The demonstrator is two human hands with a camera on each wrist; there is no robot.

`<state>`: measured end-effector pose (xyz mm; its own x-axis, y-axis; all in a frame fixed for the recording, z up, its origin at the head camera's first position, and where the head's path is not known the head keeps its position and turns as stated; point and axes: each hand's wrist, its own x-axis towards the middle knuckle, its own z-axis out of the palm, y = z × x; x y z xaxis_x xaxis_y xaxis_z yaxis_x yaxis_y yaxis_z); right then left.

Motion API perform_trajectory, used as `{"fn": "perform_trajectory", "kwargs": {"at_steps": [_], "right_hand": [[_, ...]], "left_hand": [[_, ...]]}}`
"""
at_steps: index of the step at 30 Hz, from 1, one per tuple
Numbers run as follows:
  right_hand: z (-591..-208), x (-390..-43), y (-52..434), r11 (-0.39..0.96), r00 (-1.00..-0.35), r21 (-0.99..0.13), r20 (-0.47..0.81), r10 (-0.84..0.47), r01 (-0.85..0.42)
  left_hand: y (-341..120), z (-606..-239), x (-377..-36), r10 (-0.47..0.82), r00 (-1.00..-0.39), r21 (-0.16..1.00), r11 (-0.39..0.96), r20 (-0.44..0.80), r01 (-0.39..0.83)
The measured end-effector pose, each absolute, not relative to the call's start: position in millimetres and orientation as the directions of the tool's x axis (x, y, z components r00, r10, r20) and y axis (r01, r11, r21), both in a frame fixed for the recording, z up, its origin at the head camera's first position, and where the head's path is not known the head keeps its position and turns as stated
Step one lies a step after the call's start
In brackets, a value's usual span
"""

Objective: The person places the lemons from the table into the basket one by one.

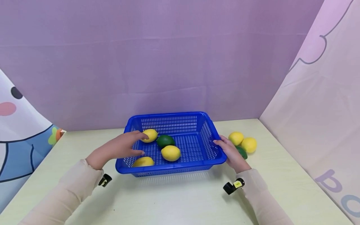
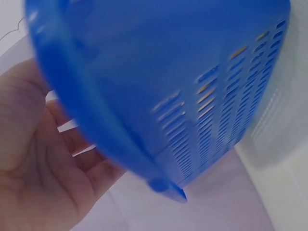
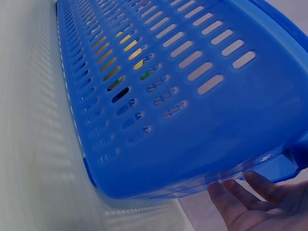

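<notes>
- Basket (image 1: 197,125): blue plastic, slotted walls and floor. It sits on the tabletop (image 1: 180,200) in front of you, near the middle, with a hand at each short end.
- Your left hand (image 1: 118,148): it lies at the basket's left end, the fingers (image 1: 137,135) straight and a little spread, reaching over the rim. One fingertip touches or nearly touches the back lemon; the thumb points into the basket lower down. In the left wrist view your open palm (image 2: 33,159) sits just beside the outer wall, the fingers passing behind the rim.
- Your right hand (image 1: 232,153): it rests against the basket's right rim, the fingers (image 1: 220,142) straight and close together along the edge. In the right wrist view the fingertips (image 3: 231,190) sit just under the rim's lip.
- Contents of the basket: one lemon (image 1: 150,135) at the back left, one lime (image 1: 165,141) just beside it, a second lemon (image 1: 170,153) in the middle touching the lime, a third lemon (image 1: 143,161) at the front left corner.
- Loose fruit on the tabletop, right of the basket: two more lemons (image 1: 236,138) (image 1: 249,144) side by side, and a green fruit (image 1: 242,152) partly hidden behind your right hand.
- Surroundings: purple cloth backdrop (image 1: 168,62) behind the tabletop, printed cloth panels at both sides.
</notes>
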<state>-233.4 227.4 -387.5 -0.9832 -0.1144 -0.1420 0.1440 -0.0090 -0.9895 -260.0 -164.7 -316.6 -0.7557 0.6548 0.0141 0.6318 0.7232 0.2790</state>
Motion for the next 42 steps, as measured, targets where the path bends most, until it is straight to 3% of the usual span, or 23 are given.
{"fn": "perform_trajectory", "kwargs": {"at_steps": [16,42], "right_hand": [[-388,-234,227,0.008,-0.983,-0.990,-0.141,-0.118,0.141],[-389,-234,228,0.013,-0.984,-0.989,-0.145,-0.105,0.144]], "left_hand": [[-184,-305,-261,0.567,-0.802,0.361,0.720,0.188,0.593],[-220,-337,-292,0.246,-0.946,0.677,0.661,0.212,0.324]]}}
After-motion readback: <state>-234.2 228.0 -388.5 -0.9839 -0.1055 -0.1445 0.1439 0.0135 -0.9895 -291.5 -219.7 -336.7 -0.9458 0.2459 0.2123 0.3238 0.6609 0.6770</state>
